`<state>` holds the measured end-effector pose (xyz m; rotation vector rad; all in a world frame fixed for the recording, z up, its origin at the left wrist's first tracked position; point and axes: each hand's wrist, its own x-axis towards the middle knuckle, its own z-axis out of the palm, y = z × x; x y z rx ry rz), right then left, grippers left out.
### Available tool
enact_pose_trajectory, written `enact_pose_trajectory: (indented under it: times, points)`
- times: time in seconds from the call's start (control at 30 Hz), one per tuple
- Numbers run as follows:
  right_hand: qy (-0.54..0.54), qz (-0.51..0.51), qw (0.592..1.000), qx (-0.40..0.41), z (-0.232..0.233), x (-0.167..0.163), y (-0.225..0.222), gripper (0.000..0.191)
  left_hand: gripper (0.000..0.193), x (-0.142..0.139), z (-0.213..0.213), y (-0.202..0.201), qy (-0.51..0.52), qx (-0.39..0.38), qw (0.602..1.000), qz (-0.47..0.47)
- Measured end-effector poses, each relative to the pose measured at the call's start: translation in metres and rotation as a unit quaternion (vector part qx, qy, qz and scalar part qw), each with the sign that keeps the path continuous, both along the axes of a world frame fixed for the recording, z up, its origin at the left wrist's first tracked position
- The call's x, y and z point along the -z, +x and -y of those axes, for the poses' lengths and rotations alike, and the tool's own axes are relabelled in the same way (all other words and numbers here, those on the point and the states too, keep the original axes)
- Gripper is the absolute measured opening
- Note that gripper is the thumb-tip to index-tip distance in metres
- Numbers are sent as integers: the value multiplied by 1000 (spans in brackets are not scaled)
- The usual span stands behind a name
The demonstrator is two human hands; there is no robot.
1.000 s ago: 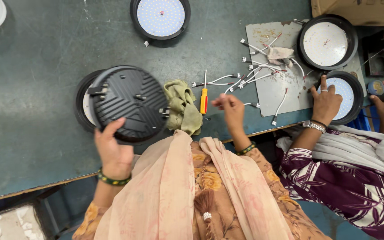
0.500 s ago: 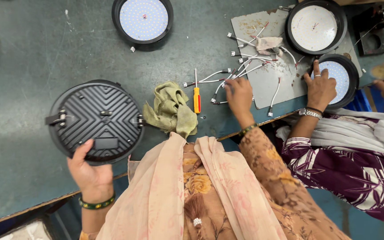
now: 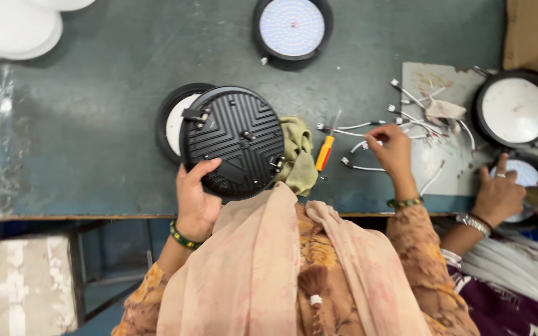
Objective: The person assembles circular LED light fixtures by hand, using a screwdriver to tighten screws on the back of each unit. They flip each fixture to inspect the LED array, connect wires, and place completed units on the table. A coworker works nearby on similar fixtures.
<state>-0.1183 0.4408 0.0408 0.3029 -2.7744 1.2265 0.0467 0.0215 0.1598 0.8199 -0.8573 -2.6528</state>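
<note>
The black housing (image 3: 235,142) has come back toward the middle of the bench: half a second ago it sat far out to the left near the edge, and now it lies partly over a round lamp (image 3: 175,121) with a white face. The left hand (image 3: 195,198) still grips it at its near rim, thumb on the ribbed back and fingers hidden beneath, so the piece is carried rather than set down; its near edge hangs close to the bench edge. To me that reads as the housing being brought in for the next fitting.

Just right of it lies a green rag (image 3: 298,155), touching the housing's rim, and then an orange screwdriver (image 3: 324,152) beside the rag.

The right hand (image 3: 391,147) has stayed among the white leads (image 3: 368,127); its fingertips are pinched together on one of them, well apart from the housing.

Farther right, a co-worker's hand (image 3: 498,196) rests on another lamp (image 3: 518,174). A third lamp (image 3: 291,28) sits at the far side.
</note>
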Motion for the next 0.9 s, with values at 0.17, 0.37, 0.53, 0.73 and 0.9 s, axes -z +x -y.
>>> enact_pose_trajectory:
  times: [0.17, 0.37, 0.53, 0.73, 0.9]
  points:
    - [-289, 50, 956, 15, 20, -30, 12, 10, 40, -2, -4, -3, 26, 20, 999, 3]
    - [-421, 43, 903, 69, 64, -46, 23, 11, 39, -8, -10, -1, 10, 35, 999, -11]
    - [-448, 101, 887, 41, 100, -48, 48, 16, 38, -13, -12, 3, -2, 53, 999, -7]
    - [-538, 213, 816, -15, 138, -63, 80, 17, 39, -13, -14, 2, -10, 53, 999, 1]
    - [-450, 205, 868, -49, 153, -92, 94, 16, 40, -13, -21, 1, -54, 54, 996, -38]
